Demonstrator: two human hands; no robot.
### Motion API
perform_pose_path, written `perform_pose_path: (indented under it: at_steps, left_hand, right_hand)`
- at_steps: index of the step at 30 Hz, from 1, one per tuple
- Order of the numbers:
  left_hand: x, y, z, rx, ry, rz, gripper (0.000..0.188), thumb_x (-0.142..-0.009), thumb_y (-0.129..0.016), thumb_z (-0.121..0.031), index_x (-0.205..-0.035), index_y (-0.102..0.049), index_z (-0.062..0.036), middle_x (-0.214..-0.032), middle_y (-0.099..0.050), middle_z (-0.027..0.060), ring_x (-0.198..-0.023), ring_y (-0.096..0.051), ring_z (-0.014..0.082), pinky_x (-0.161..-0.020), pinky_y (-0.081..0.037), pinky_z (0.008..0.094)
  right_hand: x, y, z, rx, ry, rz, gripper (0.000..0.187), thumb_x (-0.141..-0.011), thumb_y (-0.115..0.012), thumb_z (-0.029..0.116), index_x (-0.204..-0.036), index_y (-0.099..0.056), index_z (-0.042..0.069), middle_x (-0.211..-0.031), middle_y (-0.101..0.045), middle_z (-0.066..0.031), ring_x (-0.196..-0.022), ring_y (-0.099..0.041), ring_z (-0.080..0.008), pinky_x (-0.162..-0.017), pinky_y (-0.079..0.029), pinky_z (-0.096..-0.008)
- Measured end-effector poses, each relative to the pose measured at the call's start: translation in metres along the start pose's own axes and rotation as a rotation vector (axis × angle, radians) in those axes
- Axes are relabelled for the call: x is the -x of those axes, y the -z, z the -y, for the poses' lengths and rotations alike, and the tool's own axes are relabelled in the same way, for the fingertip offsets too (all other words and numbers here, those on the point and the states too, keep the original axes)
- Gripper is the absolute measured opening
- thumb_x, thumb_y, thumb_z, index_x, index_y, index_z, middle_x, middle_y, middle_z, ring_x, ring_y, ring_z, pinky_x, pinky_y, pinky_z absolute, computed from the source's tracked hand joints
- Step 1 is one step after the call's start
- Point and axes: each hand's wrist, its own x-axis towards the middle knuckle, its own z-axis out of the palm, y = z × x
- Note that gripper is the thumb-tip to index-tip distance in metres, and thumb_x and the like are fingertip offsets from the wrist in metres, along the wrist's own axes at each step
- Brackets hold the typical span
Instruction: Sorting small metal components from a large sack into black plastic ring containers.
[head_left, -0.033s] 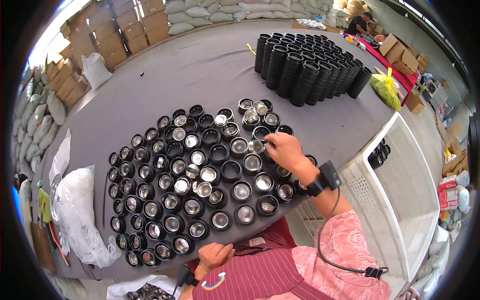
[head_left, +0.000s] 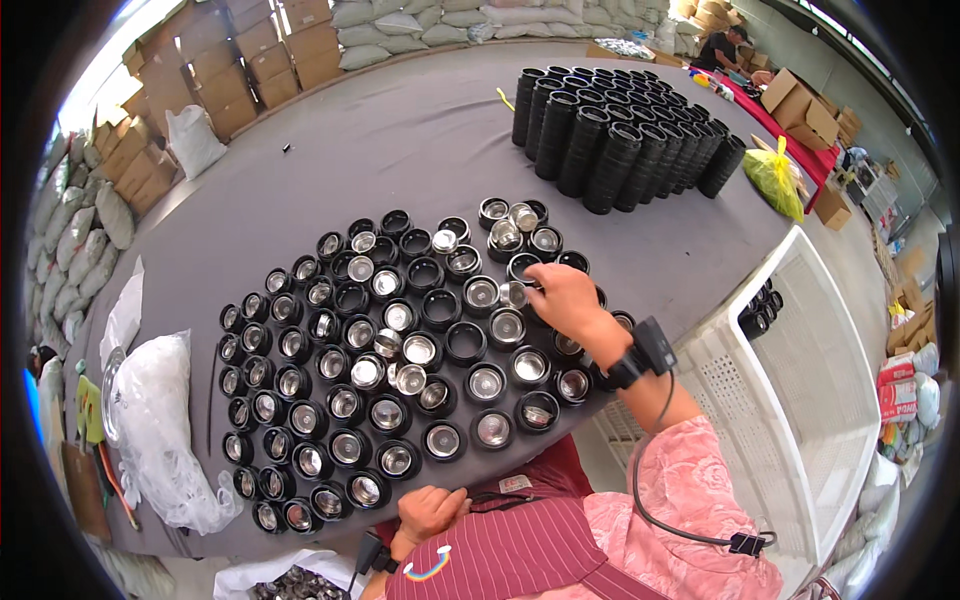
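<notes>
My right hand (head_left: 565,300) reaches over the right part of a group of short black rings (head_left: 440,309). Its thumb and fingers are pinched at the edge of a small silver metal cup (head_left: 512,294), which leans among the rings. Many of the rings have a shiny silver cup inside, while others show only a dark hollow. A few loose silver cups (head_left: 410,378) lie tilted on top of them. At the near table edge my left hand (head_left: 430,511) rests with its fingers curled closed; the inside of that hand is hidden.
Stacked black cylinders (head_left: 610,155) stand at the back right. A white plastic crate (head_left: 790,400) is at my right, a clear plastic bag (head_left: 155,430) at the left. Below the edge sits a white sack of dark pieces (head_left: 290,580). A person (head_left: 722,50) works far right.
</notes>
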Motion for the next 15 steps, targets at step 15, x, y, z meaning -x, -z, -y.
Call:
perform_pose_path:
  at_steps: [15]
  left_hand:
    - [0.004, -0.004, 0.001, -0.053, 0.020, 0.001, 0.015, -0.075, -0.078, -0.024, -0.083, -0.068, -0.0151, -0.061, -0.048, -0.0018, -0.052, -0.050, 0.0153, -0.044, -0.039, 0.0303]
  right_hand:
    - [-0.020, 0.021, -0.019, -0.255, -0.399, 0.077, 0.019, -0.076, -0.063, 0.013, -0.090, -0.072, 0.003, -0.083, -0.071, -0.0190, -0.081, -0.069, -0.0358, -0.074, -0.055, -0.0413]
